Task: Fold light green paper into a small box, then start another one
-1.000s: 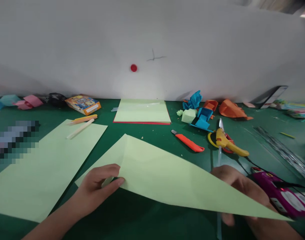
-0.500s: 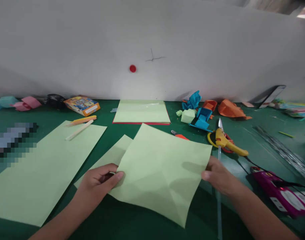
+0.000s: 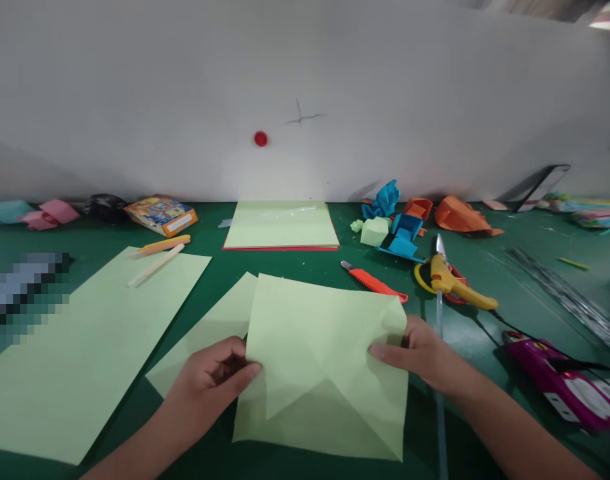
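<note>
Between my two hands is a pale green paper sheet (image 3: 319, 360), roughly square, with creases crossing near its middle. My left hand (image 3: 219, 370) pinches its left edge between thumb and fingers. On the right edge, my right hand (image 3: 417, 350) grips it near the upper corner, thumb on top and fingers hidden behind. The sheet is held above the green table, its lower part bent. Another pale green piece (image 3: 199, 340) lies partly beneath it and my left hand. Just beyond the sheet's upper right edge rests an orange utility knife (image 3: 375, 281).
A large green sheet (image 3: 85, 360) covers the left. A paper stack (image 3: 282, 227) lies at the back by the wall. A yellow glue gun (image 3: 457, 285) sits over scissors (image 3: 439, 248) on the right, beside a magenta device (image 3: 559, 380) with cables. Folded paper pieces (image 3: 405, 237) stand behind.
The held sheet has turned and come lower, now squarer to me, uncovering the utility knife. My left hand shifted slightly right, and my right hand slightly left.
</note>
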A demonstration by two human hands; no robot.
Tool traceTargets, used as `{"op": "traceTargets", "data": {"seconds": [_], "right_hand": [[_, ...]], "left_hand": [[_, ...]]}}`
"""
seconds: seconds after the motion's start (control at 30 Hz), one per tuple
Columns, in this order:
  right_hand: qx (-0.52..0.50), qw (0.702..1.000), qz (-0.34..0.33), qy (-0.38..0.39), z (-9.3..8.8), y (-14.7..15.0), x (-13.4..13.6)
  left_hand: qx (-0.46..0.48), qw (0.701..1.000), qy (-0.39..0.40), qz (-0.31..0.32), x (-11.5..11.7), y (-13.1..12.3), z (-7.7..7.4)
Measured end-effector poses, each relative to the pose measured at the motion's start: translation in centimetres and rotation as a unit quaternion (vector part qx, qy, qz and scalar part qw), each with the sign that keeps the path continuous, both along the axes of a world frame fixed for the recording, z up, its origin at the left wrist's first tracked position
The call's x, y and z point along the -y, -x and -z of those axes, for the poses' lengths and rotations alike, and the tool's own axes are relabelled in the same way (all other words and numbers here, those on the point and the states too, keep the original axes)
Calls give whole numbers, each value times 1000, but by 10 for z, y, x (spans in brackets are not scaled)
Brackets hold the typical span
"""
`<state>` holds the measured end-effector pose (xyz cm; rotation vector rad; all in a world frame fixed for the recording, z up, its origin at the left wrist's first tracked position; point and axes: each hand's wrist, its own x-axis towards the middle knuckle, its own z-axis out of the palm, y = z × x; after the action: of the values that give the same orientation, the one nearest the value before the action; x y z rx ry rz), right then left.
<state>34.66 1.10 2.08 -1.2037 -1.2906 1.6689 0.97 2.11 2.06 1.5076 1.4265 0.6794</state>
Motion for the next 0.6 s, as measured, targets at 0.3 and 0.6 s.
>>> {"op": "traceTargets", "data": {"seconds": [0.3, 0.6], "right_hand": [[135, 981, 63, -128, 4, -3, -3], [276, 812, -11, -514, 18, 2, -11]], "left_hand": [[-75, 990, -119, 7, -11, 12, 8], [-71, 968, -241, 30, -14, 23, 24]]}}
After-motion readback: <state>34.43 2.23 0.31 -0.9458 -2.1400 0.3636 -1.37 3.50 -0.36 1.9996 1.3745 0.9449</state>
